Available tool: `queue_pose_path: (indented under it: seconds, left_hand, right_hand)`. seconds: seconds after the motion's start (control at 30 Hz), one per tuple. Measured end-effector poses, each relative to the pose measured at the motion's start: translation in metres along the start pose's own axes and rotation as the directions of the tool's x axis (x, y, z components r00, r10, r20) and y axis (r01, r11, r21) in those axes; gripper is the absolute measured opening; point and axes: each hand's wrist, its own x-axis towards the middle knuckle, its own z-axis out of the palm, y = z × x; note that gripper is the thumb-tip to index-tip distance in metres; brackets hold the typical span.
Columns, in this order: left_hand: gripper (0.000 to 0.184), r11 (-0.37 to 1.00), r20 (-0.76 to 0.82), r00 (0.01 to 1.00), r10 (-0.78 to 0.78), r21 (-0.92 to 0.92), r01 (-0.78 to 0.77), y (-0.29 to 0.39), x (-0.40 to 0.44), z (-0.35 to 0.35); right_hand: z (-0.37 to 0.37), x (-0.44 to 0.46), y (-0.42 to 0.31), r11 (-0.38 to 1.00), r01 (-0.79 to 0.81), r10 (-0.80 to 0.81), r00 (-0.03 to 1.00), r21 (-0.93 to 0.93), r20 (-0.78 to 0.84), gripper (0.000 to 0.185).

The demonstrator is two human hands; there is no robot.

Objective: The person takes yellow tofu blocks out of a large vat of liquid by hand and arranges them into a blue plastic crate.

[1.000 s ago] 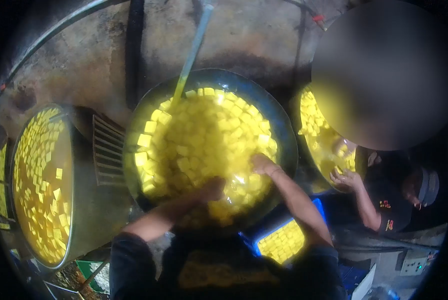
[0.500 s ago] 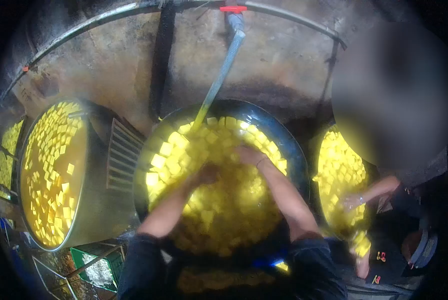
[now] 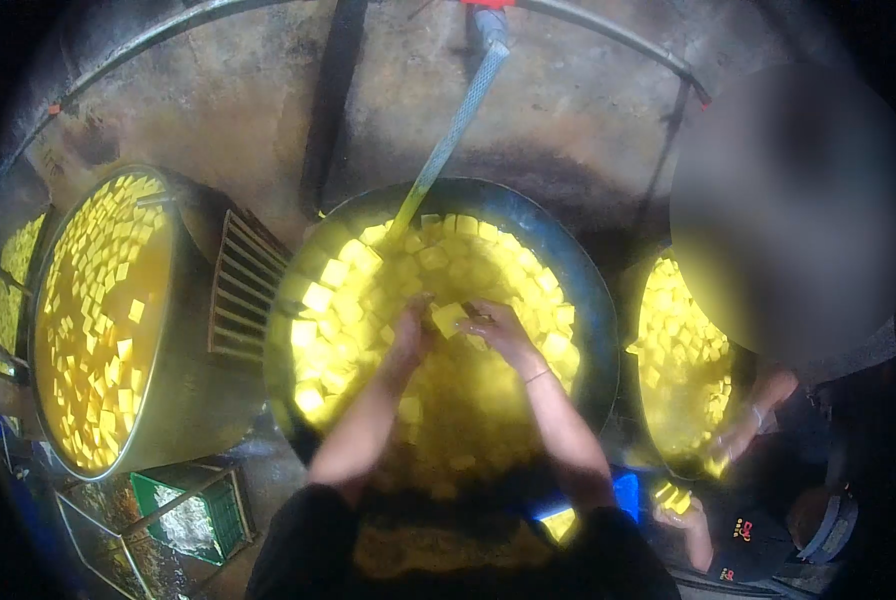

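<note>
In the middle of a large dark wok [image 3: 590, 300], yellow tofu blocks [image 3: 340, 290] sit in steaming yellow liquid. My left hand [image 3: 411, 328] and my right hand [image 3: 500, 332] are raised over the liquid, close together. Between them is a yellow tofu block [image 3: 449, 319], gripped by the fingers of both hands. Part of another block shows under my right fingers. Steam blurs the liquid below.
A hose [image 3: 458, 125] hangs into the wok's far side. At left stand a metal vat [image 3: 203, 390] of blocks, a slatted rack [image 3: 245, 288] and a green crate [image 3: 223, 515]. Right, a co-worker's hand [image 3: 683, 515] holds blocks beside another pan [image 3: 658, 430].
My hands have come up out of the steamy liquid and closer together, now with a block between them. The co-worker's hands have shifted, and the view has tilted slightly.
</note>
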Motion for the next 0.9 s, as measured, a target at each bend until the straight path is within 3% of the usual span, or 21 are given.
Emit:
queue_pose_path:
  seconds: [0.03,0.07,0.13,0.2,0.27,0.33,0.37,0.4,0.47,0.5,0.53,0.6,0.63,0.67,0.7,0.73,0.77,0.8,0.83,0.87,0.9]
  left_hand:
    - [0.041,0.943,-0.038,0.99,-0.134,-0.312,0.115,-0.013,0.009,-0.002]
    - [0.037,0.78,-0.032,0.962,-0.272,-0.593,0.201,-0.024,0.014,-0.004]
    - [0.034,0.775,-0.032,0.959,-0.281,-0.596,0.207,-0.005,-0.005,0.018]
    - [0.031,0.793,-0.083,0.958,-0.276,-0.583,0.178,-0.007,-0.009,0.025]
    - [0.03,0.879,-0.17,0.968,-0.183,-0.469,0.084,-0.012,-0.008,0.026]
    - [0.031,0.922,-0.224,0.967,-0.118,-0.387,0.023,-0.016,-0.008,0.03]
    - [0.032,0.775,-0.126,0.946,-0.299,-0.61,0.164,0.011,-0.021,0.048]
    - [0.032,0.773,-0.127,0.945,-0.3,-0.613,0.163,0.006,-0.022,0.05]
    - [0.034,0.549,-0.151,0.929,-0.338,-0.834,0.064,0.004,-0.023,0.053]
    - [0.04,0.557,-0.15,0.932,-0.329,-0.828,0.063,0.006,-0.025,0.053]
    - [0.04,0.557,-0.159,0.934,-0.321,-0.829,0.05,0.011,-0.026,0.047]
    - [0.046,0.535,-0.157,0.98,-0.12,-0.842,-0.069,0.002,-0.022,0.025]
    - [0.044,0.528,-0.202,0.975,-0.091,-0.84,-0.125,0.017,-0.03,0.018]
    - [0.044,0.529,-0.21,0.974,-0.082,-0.837,-0.136,0.023,-0.029,0.001]
    - [0.04,0.78,-0.278,0.954,0.108,-0.571,-0.255,0.04,-0.03,-0.014]
    - [0.034,0.925,-0.334,0.888,0.316,-0.099,-0.366,0.051,-0.031,-0.018]
    - [0.029,0.843,-0.374,0.776,0.507,0.401,-0.358,0.074,-0.038,-0.015]
    - [0.029,0.839,-0.378,0.77,0.515,0.408,-0.361,0.092,-0.041,-0.018]
    - [0.028,0.875,-0.378,0.868,0.323,-0.23,-0.426,0.108,-0.043,-0.024]
    - [0.027,0.557,-0.243,0.953,0.179,-0.774,-0.302,0.119,-0.044,-0.03]
    - [0.025,0.538,-0.253,0.954,0.162,-0.788,-0.301,0.127,-0.046,-0.032]
  right_hand:
    - [0.003,-0.006,-0.01,1.0,0.005,-0.005,1.0,0.015,0.005,0.048]
    - [0.008,-0.006,-0.009,1.0,0.005,-0.005,1.0,0.011,-0.002,0.048]
    - [0.016,0.0,-0.001,0.991,0.097,-0.098,0.995,-0.094,-0.002,0.048]
    - [0.02,0.001,0.005,0.991,0.075,-0.07,0.996,-0.11,0.049,0.048]
    - [0.026,0.003,0.01,0.979,0.199,-0.202,0.978,-0.052,-0.046,0.046]
    - [0.031,-0.01,-0.025,0.966,0.229,-0.236,0.971,-0.119,-0.043,0.045]
    - [0.034,-0.015,-0.038,0.951,0.255,-0.267,0.963,-0.177,-0.047,0.044]
    - [0.038,-0.006,-0.022,0.951,0.254,-0.265,0.963,-0.179,-0.045,0.044]
    - [0.052,0.013,-0.012,0.729,0.364,-0.488,0.87,-0.579,-0.069,0.048]
    - [0.055,0.01,-0.021,0.877,0.206,-0.249,0.968,-0.434,-0.044,0.051]
    - [0.056,0.016,-0.032,0.874,0.217,-0.255,0.966,-0.435,-0.032,0.051]
    - [0.052,0.028,-0.048,0.992,-0.084,0.094,0.99,-0.09,0.109,0.043]
    - [0.052,0.053,-0.008,0.991,0.129,-0.125,0.989,-0.042,0.079,0.034]
    - [0.059,0.054,-0.012,0.99,0.137,-0.133,0.987,-0.041,0.088,0.034]
    - [0.07,0.055,-0.018,0.957,0.077,-0.052,0.994,-0.281,0.092,0.033]
    - [0.083,0.055,-0.022,0.864,0.016,0.025,0.997,-0.504,0.075,0.033]
    - [0.103,0.067,0.013,0.937,0.084,-0.053,0.994,-0.339,0.099,0.028]
    - [0.123,0.074,0.033,0.937,0.094,-0.06,0.992,-0.336,0.108,0.028]
    - [0.139,0.081,0.05,0.739,0.165,-0.124,0.986,-0.653,0.109,0.028]
    - [0.155,0.082,0.053,0.436,0.183,-0.187,0.976,-0.881,0.11,0.029]
    - [0.159,0.081,0.058,0.464,0.169,-0.194,0.977,-0.87,0.087,0.028]
